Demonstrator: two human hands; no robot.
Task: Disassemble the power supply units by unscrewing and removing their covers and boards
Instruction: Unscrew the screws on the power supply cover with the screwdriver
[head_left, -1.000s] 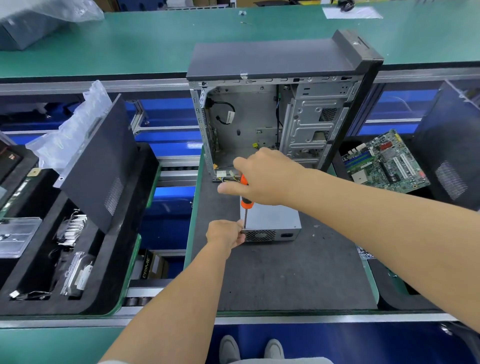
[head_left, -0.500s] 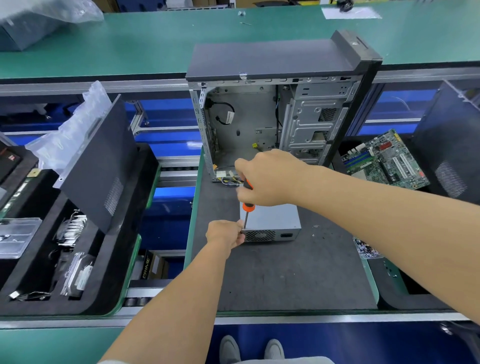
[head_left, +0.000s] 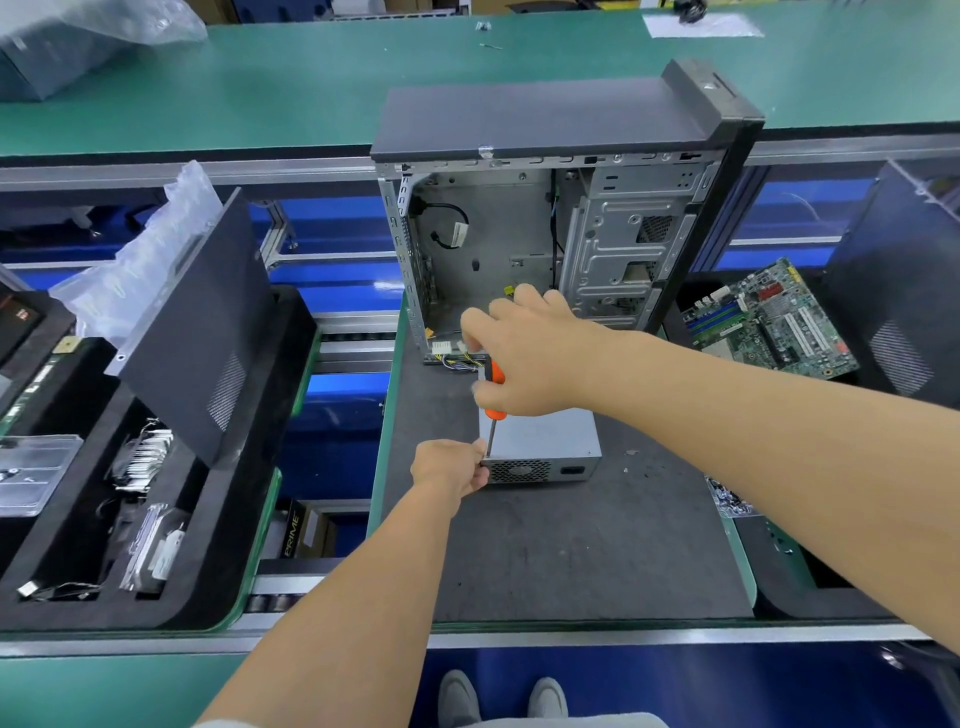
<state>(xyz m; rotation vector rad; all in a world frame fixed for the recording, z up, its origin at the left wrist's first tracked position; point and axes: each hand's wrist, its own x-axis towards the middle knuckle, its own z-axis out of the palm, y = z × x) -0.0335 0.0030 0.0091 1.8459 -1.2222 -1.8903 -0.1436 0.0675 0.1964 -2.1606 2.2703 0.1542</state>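
Small grey metal power supply (head_left: 545, 441) lying flat on the dark mat (head_left: 571, 545) of the worktop, near the middle, just in front of an open computer case (head_left: 545, 234). Plain, unmarked top; front face with a honeycomb vent grille on its left part and a dark socket on the right. Bundle of coloured wires (head_left: 460, 358) with white plugs just behind it, at the mouth of the case.

Screwdriver (head_left: 493, 395) with orange handle standing nearly upright, tip down at the front left top corner of the box. Right hand (head_left: 530, 358) curled round the handle from above, thumb and fingers wrapped. Left hand (head_left: 452, 465) curled against the front left corner of the box, fingertips pinching at the shaft close to the tip.

Case upright, side panel off, bare metal inside, black lid on top. Green circuit board (head_left: 769, 322) to the right in a black tray. Dark side panel (head_left: 192, 322) leaning in a black foam tray (head_left: 249, 519) on the left, crumpled clear plastic bag (head_left: 140, 260) behind it. Pair of grey shoes (head_left: 501, 701) at the bottom edge.
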